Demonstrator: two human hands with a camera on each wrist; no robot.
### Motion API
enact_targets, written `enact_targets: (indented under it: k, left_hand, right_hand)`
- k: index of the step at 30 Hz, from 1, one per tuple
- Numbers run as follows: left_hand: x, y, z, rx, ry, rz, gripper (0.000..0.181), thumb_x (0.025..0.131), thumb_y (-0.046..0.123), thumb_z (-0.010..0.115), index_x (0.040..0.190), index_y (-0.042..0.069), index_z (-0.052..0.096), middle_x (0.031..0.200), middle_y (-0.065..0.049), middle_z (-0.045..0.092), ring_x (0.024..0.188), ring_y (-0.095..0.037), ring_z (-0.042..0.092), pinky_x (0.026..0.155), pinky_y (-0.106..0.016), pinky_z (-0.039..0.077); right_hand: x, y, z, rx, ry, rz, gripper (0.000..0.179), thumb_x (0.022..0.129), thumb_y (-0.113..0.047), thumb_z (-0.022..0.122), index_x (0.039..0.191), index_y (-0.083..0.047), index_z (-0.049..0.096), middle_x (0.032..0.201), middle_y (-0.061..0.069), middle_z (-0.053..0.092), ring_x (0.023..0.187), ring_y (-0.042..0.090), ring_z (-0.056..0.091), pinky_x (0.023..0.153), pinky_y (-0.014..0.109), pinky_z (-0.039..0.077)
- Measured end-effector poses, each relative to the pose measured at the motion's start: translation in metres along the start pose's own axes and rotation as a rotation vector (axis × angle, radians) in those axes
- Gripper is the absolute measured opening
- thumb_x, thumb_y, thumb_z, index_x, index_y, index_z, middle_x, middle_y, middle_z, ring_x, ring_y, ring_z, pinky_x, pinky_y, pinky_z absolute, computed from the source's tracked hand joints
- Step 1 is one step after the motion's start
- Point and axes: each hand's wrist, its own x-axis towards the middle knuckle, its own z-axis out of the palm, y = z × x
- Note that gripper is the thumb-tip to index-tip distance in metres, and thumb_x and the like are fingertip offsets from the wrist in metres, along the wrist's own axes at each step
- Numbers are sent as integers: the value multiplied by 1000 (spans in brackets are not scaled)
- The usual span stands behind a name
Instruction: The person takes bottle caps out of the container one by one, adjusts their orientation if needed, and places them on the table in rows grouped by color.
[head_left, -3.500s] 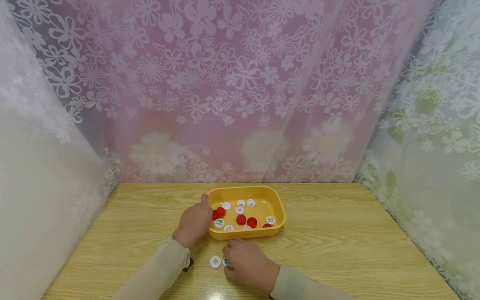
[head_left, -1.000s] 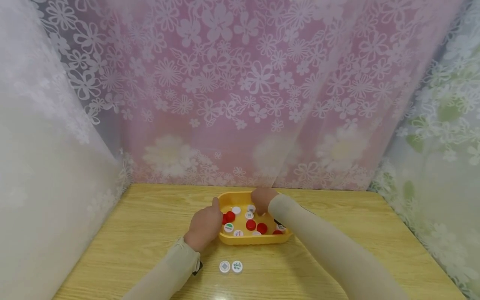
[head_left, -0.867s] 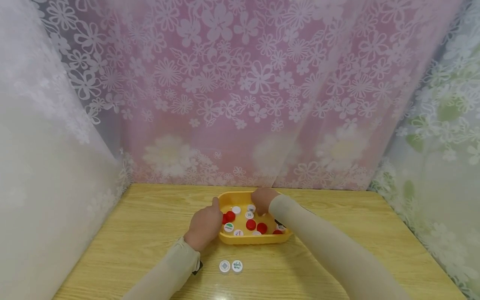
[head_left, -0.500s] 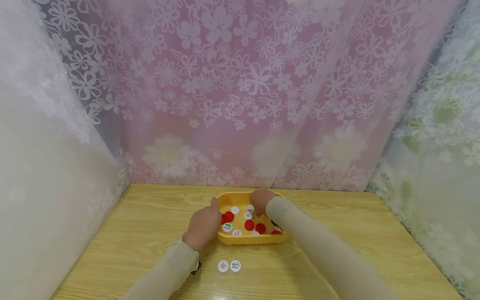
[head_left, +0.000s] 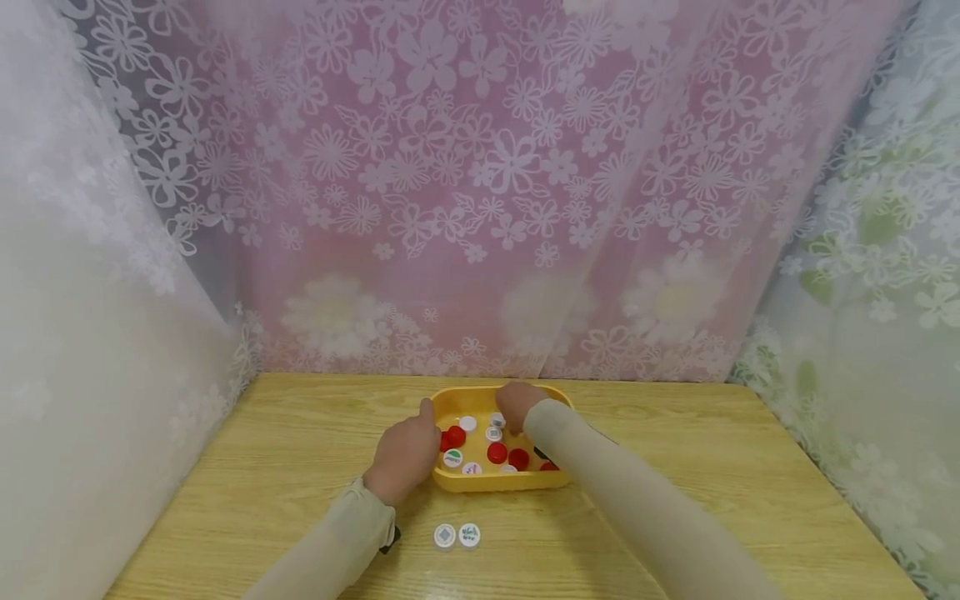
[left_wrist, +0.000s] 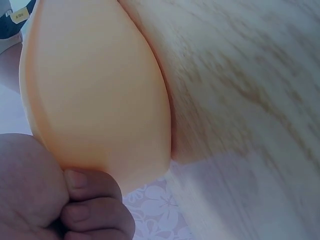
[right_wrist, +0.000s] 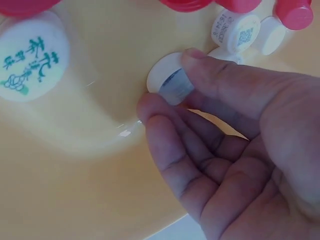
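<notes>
A shallow yellow plastic tray holds several red and white bottle caps. My left hand grips its left end; in the left wrist view curled fingers lie against the tray wall. My right hand reaches inside near the back. The right wrist view has its thumb and fingertips pinching a white bottle cap by the edge. Red caps and a cap with green lettering lie nearby in the tray. Two white caps, one with a grey square and one green-printed, lie side by side on the table.
The wooden table extends around the tray. A pink flowered curtain hangs along its back edge, with pale curtains at both sides. My right forearm crosses over the tray's right end.
Since the oldest frame, my right hand has left the green-printed cap on the table and gone into the tray. Over the last second both hands barely move; the view shifts slightly.
</notes>
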Motion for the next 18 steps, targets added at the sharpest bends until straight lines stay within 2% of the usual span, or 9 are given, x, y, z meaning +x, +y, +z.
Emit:
enact_targets:
  k: [7, 11, 18]
  left_hand:
    - [-2, 0, 1, 22, 17, 15, 42, 105, 18, 58, 136, -7, 46, 63, -3, 50, 49, -18, 49, 49, -28, 46]
    - [-2, 0, 0, 24, 24, 34, 47, 105, 17, 58, 140, -10, 44, 63, -2, 50, 50, -17, 48, 50, -28, 47]
    - [0, 0, -1, 17, 2, 10, 46, 105, 17, 56, 141, -8, 42, 61, -3, 50, 49, -18, 47, 47, -28, 40]
  right_hand:
    - [0, 1, 2, 10, 3, -4, 16, 85, -13, 85, 94, -12, 71, 81, 0, 64, 71, 18, 57, 75, 31, 57]
    - [5, 5, 6, 24, -1, -11, 16, 84, -12, 86, 92, -12, 71, 80, 0, 64, 72, 19, 57, 74, 31, 57]
    - [16, 14, 11, -3, -15, -45, 13, 87, -12, 79, 83, -14, 67, 76, 0, 59, 68, 18, 51, 66, 30, 49]
